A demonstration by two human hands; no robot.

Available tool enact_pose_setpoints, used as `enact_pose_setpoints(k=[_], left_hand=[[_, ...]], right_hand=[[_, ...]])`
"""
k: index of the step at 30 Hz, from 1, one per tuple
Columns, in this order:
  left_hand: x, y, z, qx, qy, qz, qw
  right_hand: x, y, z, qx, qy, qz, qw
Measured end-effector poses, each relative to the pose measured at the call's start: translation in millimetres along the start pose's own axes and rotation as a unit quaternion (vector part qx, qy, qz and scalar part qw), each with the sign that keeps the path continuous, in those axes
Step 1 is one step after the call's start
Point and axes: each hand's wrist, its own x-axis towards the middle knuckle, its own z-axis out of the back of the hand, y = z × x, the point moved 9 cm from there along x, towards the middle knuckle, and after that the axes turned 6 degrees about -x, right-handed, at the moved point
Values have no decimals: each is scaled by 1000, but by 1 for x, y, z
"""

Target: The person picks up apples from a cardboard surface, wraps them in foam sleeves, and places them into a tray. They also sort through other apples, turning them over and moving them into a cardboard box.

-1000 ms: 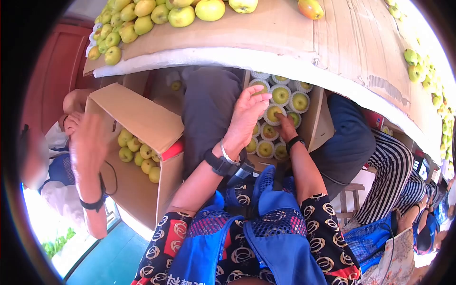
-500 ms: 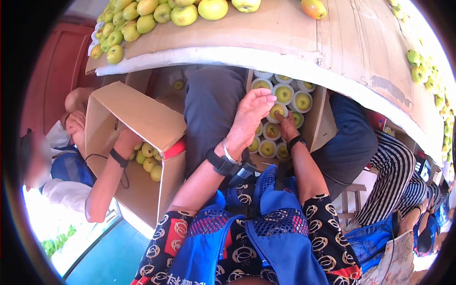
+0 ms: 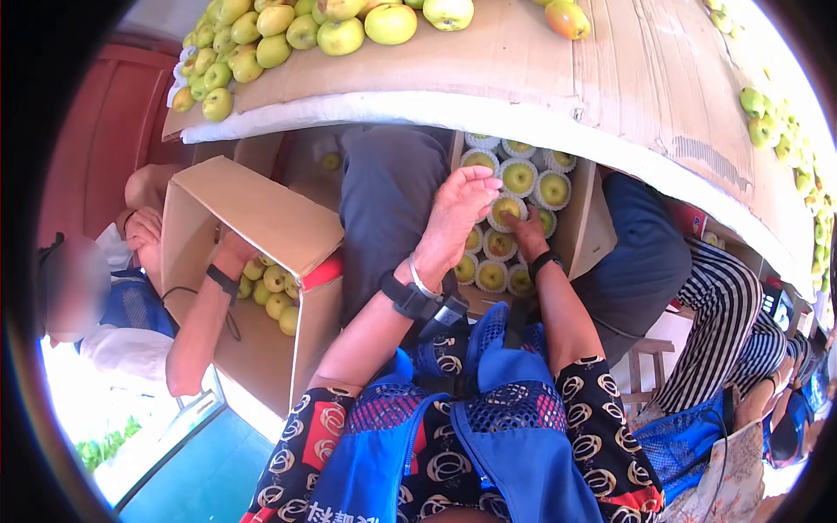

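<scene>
Between my knees stands an open cardboard box (image 3: pixel 582 218) packed with yellow-green apples in white foam nets. My right hand (image 3: pixel 526 235) reaches into it, its fingers closed on a netted apple (image 3: pixel 506 209) in the upper layer. Other netted apples (image 3: pixel 518 178) sit close around that one. My left hand (image 3: pixel 455 213) hovers over the box's left side, fingers stretched out and slightly curved, with nothing visible in them. A dark band and a pale bracelet are on the left wrist.
Above the box juts a cardboard-covered table (image 3: pixel 506 70) with a white padded edge, bearing a pile of loose apples (image 3: pixel 340 37). At left, a co-worker's hand (image 3: pixel 234 248) reaches into another carton (image 3: pixel 253 209) holding apples. Striped trouser legs (image 3: pixel 719 322) are at right.
Both my hands stay almost in place, the right still on the same netted apple. The view shifts slightly, and the co-worker's arm at left moves a little.
</scene>
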Motion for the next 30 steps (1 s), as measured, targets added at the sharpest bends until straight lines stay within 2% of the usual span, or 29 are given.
enact_pose_setpoints(k=[2, 5, 7, 8, 11, 13, 16, 19, 21, 23, 24, 27, 30], left_hand=[[1, -1, 1, -2, 2, -4, 1000], [-1, 0, 1, -1, 0, -8, 1000], [-2, -4, 2, 4, -3, -14, 1000], [-3, -2, 2, 11, -7, -9, 1000], [-1, -1, 0, 25, -7, -17, 1000], [0, 3, 1, 0, 2, -1, 1000], [-2, 0, -1, -1, 2, -5, 1000], [0, 1, -1, -5, 9, 1, 1000], [-1, 2, -2, 2, 17, -2, 1000], [-1, 8, 1, -4, 12, 13, 1000], [-1, 7, 0, -2, 14, 11, 1000], [2, 2, -4, -5, 22, 6, 1000], [2, 1, -5, 13, 26, 2, 1000]], right_hand=[[3, -8, 8, -29, -25, -8, 999], [-4, -2, 13, 12, -42, -55, 998], [-4, 7, 16, -41, -50, 16, 998], [-4, 5, 14, -42, -51, 22, 998], [-1, 7, 8, -115, -16, 51, 992], [-1, 7, -6, -37, 43, 56, 997], [-6, 20, -15, -43, 70, 89, 993], [-10, 25, -14, -53, 34, 98, 993], [-1, 18, -20, -67, 62, 105, 990], [-17, 36, -23, 3, 109, 126, 986], [-27, 45, -20, -44, 88, 100, 990], [-17, 41, -24, -4, 110, 94, 989], [-24, 41, -23, -24, 116, 92, 989]])
